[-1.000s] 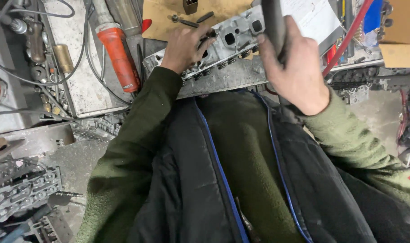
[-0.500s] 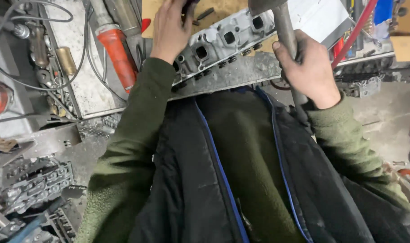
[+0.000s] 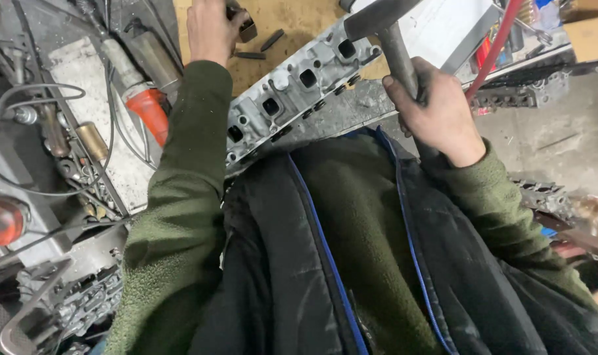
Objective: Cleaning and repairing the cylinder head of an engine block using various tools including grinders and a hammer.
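Head view: right hand (image 3: 437, 118) fist-clamped on hammer (image 3: 391, 39) handle, head raised above cylinder head (image 3: 292, 98). Left hand (image 3: 210, 29) closed around small dark metal block (image 3: 245, 26) on wooden bench (image 3: 292, 20). Cylinder head lies at bench edge, ports up. Orange-handled tool (image 3: 151, 112) left.

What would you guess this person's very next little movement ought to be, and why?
Probably bring the small dark block under the left hand back to the cylinder head: the right hand grips the hammer raised above it, with nothing set there to strike.
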